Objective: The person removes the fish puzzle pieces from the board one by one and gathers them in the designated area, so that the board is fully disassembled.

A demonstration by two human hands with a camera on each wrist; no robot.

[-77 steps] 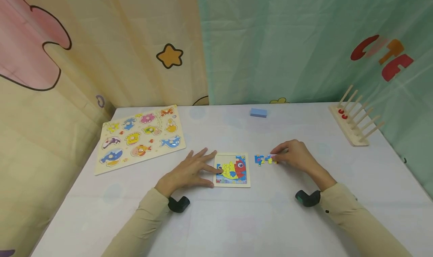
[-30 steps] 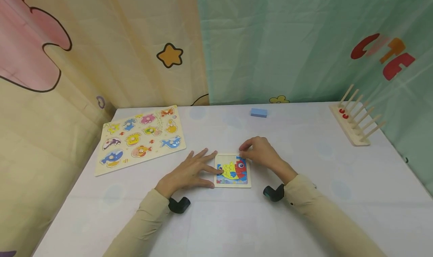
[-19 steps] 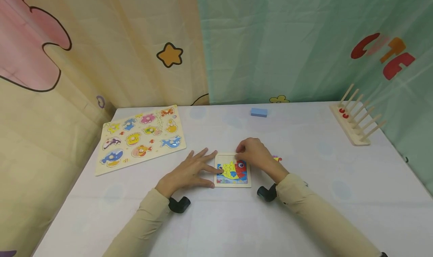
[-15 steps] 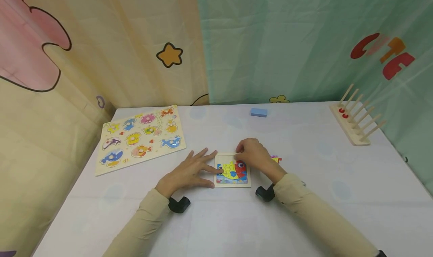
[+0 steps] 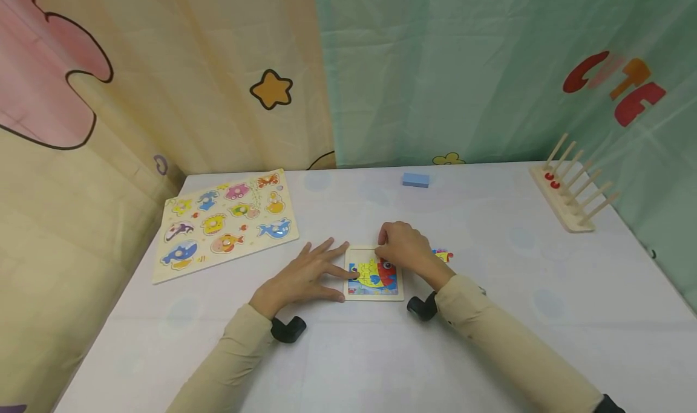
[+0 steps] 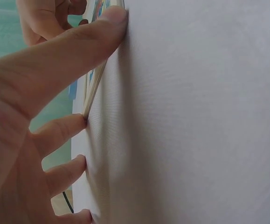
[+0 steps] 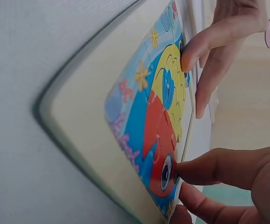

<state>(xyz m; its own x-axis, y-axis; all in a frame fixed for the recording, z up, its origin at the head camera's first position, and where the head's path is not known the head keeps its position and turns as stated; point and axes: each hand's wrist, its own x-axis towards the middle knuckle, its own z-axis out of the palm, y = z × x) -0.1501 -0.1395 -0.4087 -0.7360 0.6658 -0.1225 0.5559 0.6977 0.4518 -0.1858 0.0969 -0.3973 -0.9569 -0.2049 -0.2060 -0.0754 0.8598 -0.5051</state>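
1. Patterned curtains (image 5: 381, 68) hang behind the white-covered desk (image 5: 348, 364).
2. Our right hand (image 5: 404, 243) works at the fish puzzle's (image 5: 372, 277) far edge, thumb and finger close together; we cannot tell whether that grip pinches a piece.
3. Our left hand (image 5: 310, 277) lies spread, touching the left side of the wooden frame (image 5: 376, 299), likely so it cannot slide.
4. The puzzle sits between both hands, where we can reach it easily.
5. Loose pieces (image 5: 445, 257) lie partly hidden behind our right wrist, probably kept near for picking up.
6. Farther out, we see an animal board (image 5: 249, 239), blue block (image 5: 416, 180) and peg rack (image 5: 556, 201), seemingly set aside.
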